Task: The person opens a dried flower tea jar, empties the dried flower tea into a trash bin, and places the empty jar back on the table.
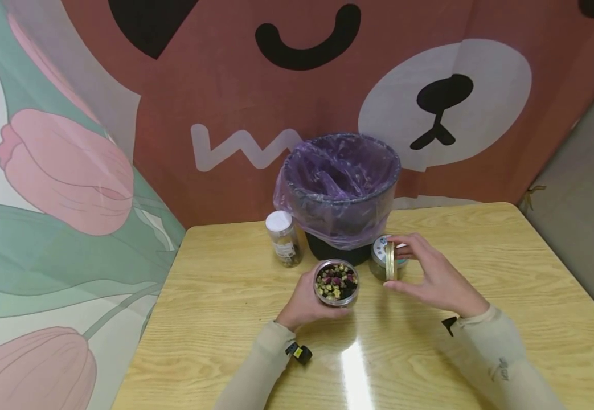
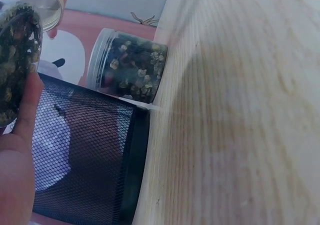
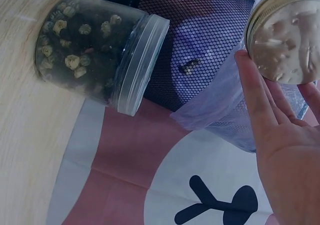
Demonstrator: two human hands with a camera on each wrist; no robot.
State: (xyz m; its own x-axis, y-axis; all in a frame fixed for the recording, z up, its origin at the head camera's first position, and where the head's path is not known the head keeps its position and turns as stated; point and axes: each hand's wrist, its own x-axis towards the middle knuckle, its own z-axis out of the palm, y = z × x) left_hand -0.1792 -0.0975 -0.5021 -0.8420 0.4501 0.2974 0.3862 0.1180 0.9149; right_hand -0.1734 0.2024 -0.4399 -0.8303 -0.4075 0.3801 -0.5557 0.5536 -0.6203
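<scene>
Left hand: we see the left hand curled round a round, clear jar of dried flowers, mouth bare, raised off the table in front of the bin.
Right hand: the right hand is partly open, thumb and fingertips pinching a gold-rimmed round lid by its edge.
Lid: from the head we get only its narrow gold side, on edge; the right wrist view shows its broad face, shiny, pale and wrinkled-looking.
Flowers: only the head view looks into the open mouth, onto yellow-green buds, pinkish-red ones and dark pieces; the left wrist view shows the jar's smooth, transparent side.
Second jar: a wide, clear jar with a translucent, ribbed lid stands just beside the bin; in the head view the hand and lid partly cover it, while both wrist views show pale buds through its wall.
Bin: one round black bin; its fine metal mesh is plain in both wrist views, and the head view shows its opening, lined with a thin, crumpled purple plastic bag.
Slim jar: a narrow, clear cylinder with a white cap stands left of the bin, easy to make out only from the head.
Count: three containers, one loose lid, one bin.
Surface: a pale, wood-grained table, glossy where light reflects.
</scene>
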